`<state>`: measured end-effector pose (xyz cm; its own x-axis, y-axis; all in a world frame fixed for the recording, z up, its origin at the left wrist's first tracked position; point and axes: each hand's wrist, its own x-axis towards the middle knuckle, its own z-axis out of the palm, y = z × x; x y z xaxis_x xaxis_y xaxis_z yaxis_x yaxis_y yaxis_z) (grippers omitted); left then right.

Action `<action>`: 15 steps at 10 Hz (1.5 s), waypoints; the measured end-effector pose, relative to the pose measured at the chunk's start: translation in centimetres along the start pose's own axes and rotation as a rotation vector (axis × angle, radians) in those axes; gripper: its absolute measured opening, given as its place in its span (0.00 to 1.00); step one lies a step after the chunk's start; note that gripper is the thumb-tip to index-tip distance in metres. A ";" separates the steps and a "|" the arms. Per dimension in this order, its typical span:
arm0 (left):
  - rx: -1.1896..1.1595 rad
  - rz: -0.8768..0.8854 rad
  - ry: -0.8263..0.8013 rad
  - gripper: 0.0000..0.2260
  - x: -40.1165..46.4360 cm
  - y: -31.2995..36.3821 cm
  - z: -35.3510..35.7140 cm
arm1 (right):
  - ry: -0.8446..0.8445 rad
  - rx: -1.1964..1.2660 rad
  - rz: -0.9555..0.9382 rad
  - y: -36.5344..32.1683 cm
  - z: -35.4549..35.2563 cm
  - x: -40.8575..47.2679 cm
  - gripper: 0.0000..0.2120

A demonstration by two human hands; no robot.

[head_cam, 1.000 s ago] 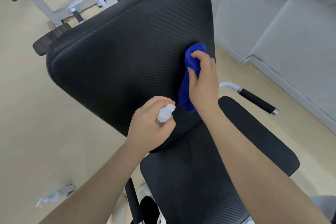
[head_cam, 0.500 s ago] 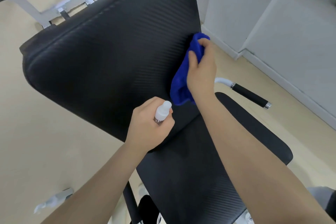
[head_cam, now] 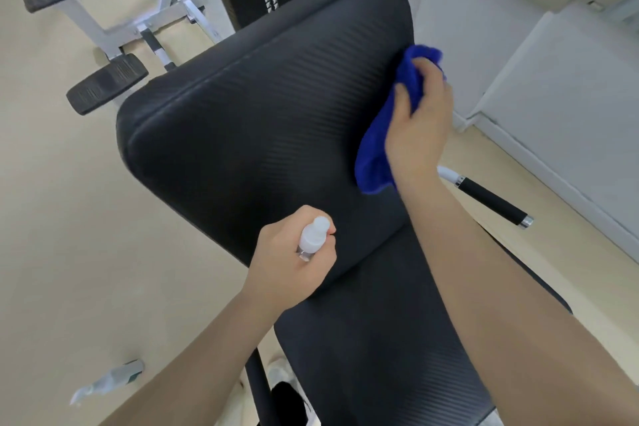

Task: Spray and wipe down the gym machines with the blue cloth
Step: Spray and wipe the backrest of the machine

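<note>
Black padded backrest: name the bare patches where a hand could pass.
The black ribbed backrest is bare across its middle and left, bordered by its stitched left edge. Its right edge is crowded by the right hand gripping the bunched blue cloth; the bottom by the left hand holding the white spray bottle.

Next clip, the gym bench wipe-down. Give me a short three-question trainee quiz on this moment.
1. True or false: the left hand holds a small white spray bottle.
2. Which hand presses the crumpled blue cloth against the black padded backrest?
3. The cloth sits at the backrest's: A) right edge B) left edge C) centre.

Key: 1 true; 2 the right hand; 3 A.
</note>
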<state>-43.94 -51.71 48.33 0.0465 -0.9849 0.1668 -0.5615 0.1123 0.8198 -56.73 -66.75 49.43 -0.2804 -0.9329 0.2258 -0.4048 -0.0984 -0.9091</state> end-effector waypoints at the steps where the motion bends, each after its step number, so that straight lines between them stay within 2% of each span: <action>1: 0.023 -0.018 0.014 0.02 -0.4 -0.7 -1.0 | 0.039 -0.044 0.087 0.5 0.1 0.0 0.17; 2: 0.001 -0.057 0.053 0.10 -0.3 -0.9 -1.1 | -0.051 -0.051 -0.104 -1.7 1.4 -3.2 0.17; 3: -0.048 -0.068 0.051 0.13 -0.3 -0.6 -1.0 | -0.256 -0.161 -0.489 -2.8 1.9 -6.2 0.17; 4: -0.060 -0.026 -0.053 0.12 -0.9 -0.7 -1.7 | -0.195 -0.156 -0.484 -3.0 2.0 -5.1 0.17; 5: -0.005 0.036 -0.108 0.06 -1.6 -1.2 -3.0 | -0.032 -0.142 -0.419 -4.6 2.5 -4.0 0.17; 6: 0.052 0.056 -0.091 0.11 -1.9 -1.9 -4.7 | -0.184 -0.216 -0.705 -5.9 3.8 -6.9 0.19; 7: 0.079 0.030 -0.045 0.12 -2.5 -2.4 -6.1 | -0.375 -0.313 -0.937 -6.2 4.2 -9.9 0.24; 8: 0.064 -0.034 0.011 0.07 -3.7 -2.6 -7.2 | -0.372 -0.329 -0.942 -6.6 3.8 -8.6 0.22; 9: 0.011 -0.134 0.045 0.07 -4.8 -2.3 -7.8 | -0.228 -0.257 -0.799 -7.5 3.5 -6.5 0.19; 10: -0.087 -0.198 0.093 0.09 -5.8 -2.6 -8.1 | -0.197 -0.294 -0.772 -7.8 3.9 -7.5 0.20; 11: -0.095 -0.252 0.151 0.12 -6.8 -3.7 -8.6 | -0.430 -0.336 -0.724 -7.6 3.9 -10.9 0.10; 12: -0.136 -0.260 0.152 0.12 -7.3 -4.3 -9.0 | -0.576 -0.414 -0.728 -7.3 4.0 -12.4 0.09; 13: -0.169 -0.257 0.067 0.12 -7.7 -4.4 -9.3 | -0.408 -0.436 -0.703 -7.2 3.8 -10.6 0.18; 14: -0.213 -0.301 0.024 0.13 -8.1 -4.7 -9.6 | -0.164 -0.401 -0.750 -6.7 4.8 -9.2 0.16; 15: -0.323 -0.347 0.042 0.15 -8.3 -4.6 -10.0 | -0.084 -0.287 -0.633 -7.1 5.1 -10.5 0.18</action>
<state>-33.49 -42.72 48.63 0.2228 -0.9661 -0.1306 -0.2212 -0.1806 0.9583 -46.51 -58.02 51.74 0.1487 -0.7509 0.6434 -0.6856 -0.5472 -0.4801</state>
